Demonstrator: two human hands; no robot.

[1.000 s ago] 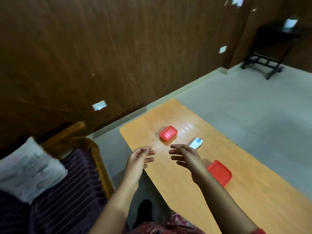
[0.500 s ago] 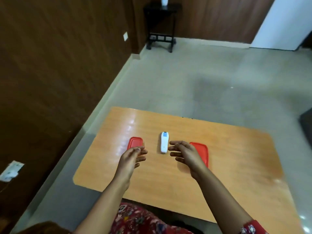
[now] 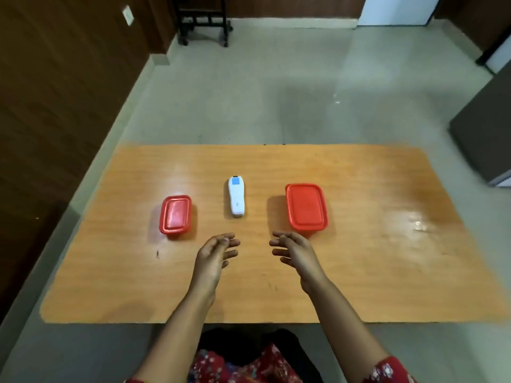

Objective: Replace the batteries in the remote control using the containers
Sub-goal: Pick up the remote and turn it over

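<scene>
Nothing is begun: the white remote control (image 3: 237,196) lies on the wooden surface (image 3: 373,258) between two lidded red containers (image 3: 175,213) (image 3: 305,207), both hands (image 3: 217,251) (image 3: 294,248) near it with loose, empty grips, so lifting the remote likely comes next.

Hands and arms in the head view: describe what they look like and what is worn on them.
Both the left hand and right hand are bare, with no gloves, rings or watch visible. The forearms are bare too. A red sleeve with a small floral print shows at the right arm near the bottom edge; only a sliver of red shows at the left arm.
</scene>
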